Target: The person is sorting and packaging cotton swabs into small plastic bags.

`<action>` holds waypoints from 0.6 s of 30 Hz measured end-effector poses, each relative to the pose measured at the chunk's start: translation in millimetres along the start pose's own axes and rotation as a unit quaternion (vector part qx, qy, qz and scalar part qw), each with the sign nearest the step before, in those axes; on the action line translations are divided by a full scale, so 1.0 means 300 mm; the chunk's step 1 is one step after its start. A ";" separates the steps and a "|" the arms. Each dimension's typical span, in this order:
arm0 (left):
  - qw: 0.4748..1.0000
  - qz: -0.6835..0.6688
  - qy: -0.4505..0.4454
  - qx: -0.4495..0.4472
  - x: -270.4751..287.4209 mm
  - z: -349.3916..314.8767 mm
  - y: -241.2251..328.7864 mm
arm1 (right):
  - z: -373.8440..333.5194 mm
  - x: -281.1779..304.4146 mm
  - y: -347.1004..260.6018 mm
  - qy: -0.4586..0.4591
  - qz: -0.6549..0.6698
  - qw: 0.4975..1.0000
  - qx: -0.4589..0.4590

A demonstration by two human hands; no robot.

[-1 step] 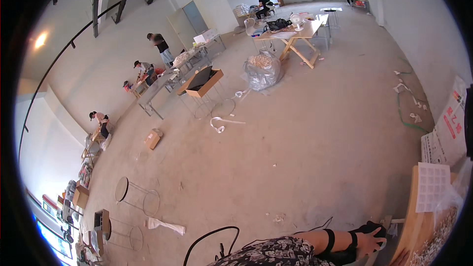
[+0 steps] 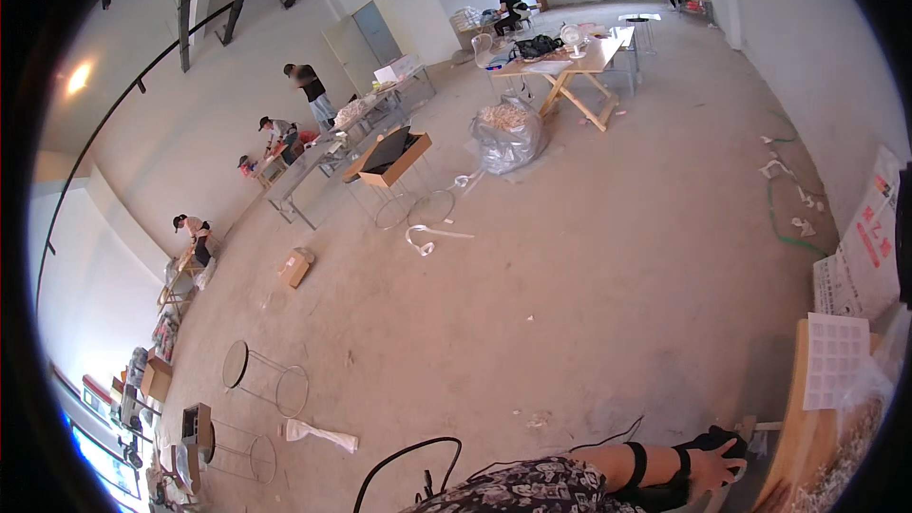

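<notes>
Nothing visibly moved: my left hand (image 2: pixel 712 468) lies half-spread on a black object (image 2: pixel 711 436).
Grip, and work done or left, I can't tell.

Wooden tbl (image 2: pixel 790 399) over here's got a grid-marked sheet (image 2: pixel 837 361) + clear plastic bag (image 2: pixel 883 370). Concrete flr (image 2: pixel 570 313): cardbd box (image 2: pixel 296 269), rd stool (image 2: pixel 236 365) & stuffed grey bag (image 2: pixel 508 150).
</notes>
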State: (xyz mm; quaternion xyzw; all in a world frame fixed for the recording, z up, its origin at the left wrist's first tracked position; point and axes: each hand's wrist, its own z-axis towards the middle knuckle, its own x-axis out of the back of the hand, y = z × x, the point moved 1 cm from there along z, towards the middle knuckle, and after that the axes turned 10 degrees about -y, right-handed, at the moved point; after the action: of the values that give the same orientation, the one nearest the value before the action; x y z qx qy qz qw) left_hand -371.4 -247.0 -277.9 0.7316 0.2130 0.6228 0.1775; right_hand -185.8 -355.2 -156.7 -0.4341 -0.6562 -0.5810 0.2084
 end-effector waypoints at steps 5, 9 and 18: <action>0.999 0.017 -0.041 0.003 0.137 -0.034 0.094 | -0.001 -0.054 0.038 0.021 -0.187 0.980 -0.058; 0.998 0.006 -0.025 0.051 0.156 -0.124 0.090 | -0.004 0.040 0.008 -0.059 -0.173 0.982 -0.042; 0.994 0.069 0.060 0.063 0.328 -0.303 0.181 | -0.016 0.017 0.016 -0.053 -0.190 0.979 -0.044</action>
State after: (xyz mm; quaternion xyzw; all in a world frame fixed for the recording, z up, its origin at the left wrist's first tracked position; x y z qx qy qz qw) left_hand -443.1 -240.8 -152.4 0.7152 0.2109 0.6621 0.0748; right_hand -185.6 -358.3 -148.9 -0.3408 -0.7102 -0.6147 0.0399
